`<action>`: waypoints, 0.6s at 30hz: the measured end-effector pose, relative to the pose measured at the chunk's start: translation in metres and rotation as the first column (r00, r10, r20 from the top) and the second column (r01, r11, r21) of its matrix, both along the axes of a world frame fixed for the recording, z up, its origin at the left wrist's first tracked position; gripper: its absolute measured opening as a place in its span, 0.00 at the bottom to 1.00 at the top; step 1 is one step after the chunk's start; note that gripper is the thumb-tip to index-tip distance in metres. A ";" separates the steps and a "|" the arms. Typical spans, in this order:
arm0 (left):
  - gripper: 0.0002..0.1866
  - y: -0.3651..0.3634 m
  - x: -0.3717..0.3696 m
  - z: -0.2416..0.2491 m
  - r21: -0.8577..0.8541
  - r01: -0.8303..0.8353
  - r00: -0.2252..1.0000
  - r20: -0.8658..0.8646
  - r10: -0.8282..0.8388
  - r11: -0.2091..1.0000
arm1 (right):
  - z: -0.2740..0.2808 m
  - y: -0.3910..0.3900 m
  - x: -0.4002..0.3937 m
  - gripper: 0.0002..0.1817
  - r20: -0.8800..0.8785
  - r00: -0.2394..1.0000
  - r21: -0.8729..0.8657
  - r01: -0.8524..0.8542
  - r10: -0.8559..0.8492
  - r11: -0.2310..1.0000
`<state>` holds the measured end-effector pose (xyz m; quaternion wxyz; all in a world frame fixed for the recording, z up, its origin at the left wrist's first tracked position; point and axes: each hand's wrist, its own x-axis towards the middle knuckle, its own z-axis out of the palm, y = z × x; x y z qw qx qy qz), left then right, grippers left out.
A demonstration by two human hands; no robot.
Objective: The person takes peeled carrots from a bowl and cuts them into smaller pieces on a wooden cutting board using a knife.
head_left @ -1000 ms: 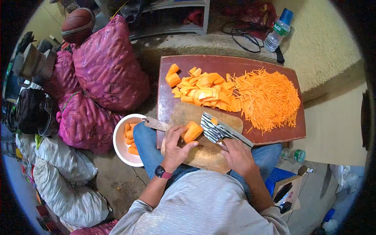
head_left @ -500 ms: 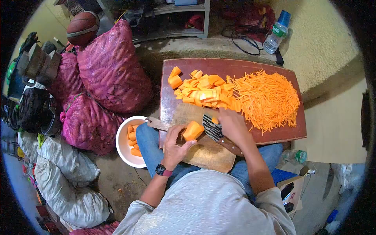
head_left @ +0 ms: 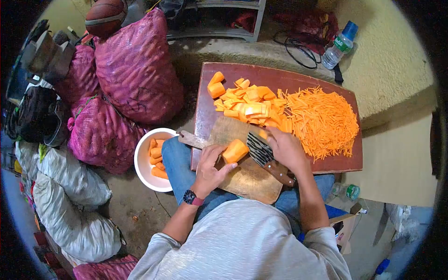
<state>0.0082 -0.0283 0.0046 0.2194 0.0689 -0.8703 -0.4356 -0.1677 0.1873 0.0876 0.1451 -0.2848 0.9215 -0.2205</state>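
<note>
My left hand (head_left: 208, 171) is wrapped round a thick peeled carrot piece (head_left: 235, 151) above the wooden cutting board (head_left: 247, 184). Just right of it, my right hand (head_left: 285, 148) has its fingers closed on a small orange carrot piece (head_left: 263, 134). A knife with a dark striped blade (head_left: 259, 148) and a brown wooden handle (head_left: 279, 173) lies beside and partly beneath my right hand. Beyond the board are cut carrot chunks and slices (head_left: 252, 101), with a large heap of thin carrot strips (head_left: 324, 122) to their right.
The board rests partly on a red-brown table (head_left: 207, 107). A white basin (head_left: 141, 175) with carrots stands to the left, near pink mesh sacks (head_left: 135, 70) and white sacks (head_left: 70, 224). A bottle (head_left: 339, 45) stands on the back ledge.
The camera view has shifted slightly. My left hand still holds the thick carrot piece, and my right hand stays by the knife with only small movement.
</note>
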 end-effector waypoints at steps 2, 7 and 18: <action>0.35 0.001 -0.001 0.007 -0.013 0.011 1.000 0.023 -0.011 1.000 | -0.010 0.010 0.009 0.12 -0.051 0.989 -0.050 -0.141 0.138 0.989; 0.36 -0.002 -0.001 0.003 -0.020 0.018 0.999 0.042 -0.017 1.000 | 0.001 0.020 0.035 0.17 0.174 0.983 0.039 -0.069 0.061 0.997; 0.36 -0.003 0.001 -0.006 -0.043 0.032 0.999 -0.005 -0.032 0.999 | -0.021 -0.003 -0.022 0.22 0.153 0.984 -0.091 0.104 -0.089 0.990</action>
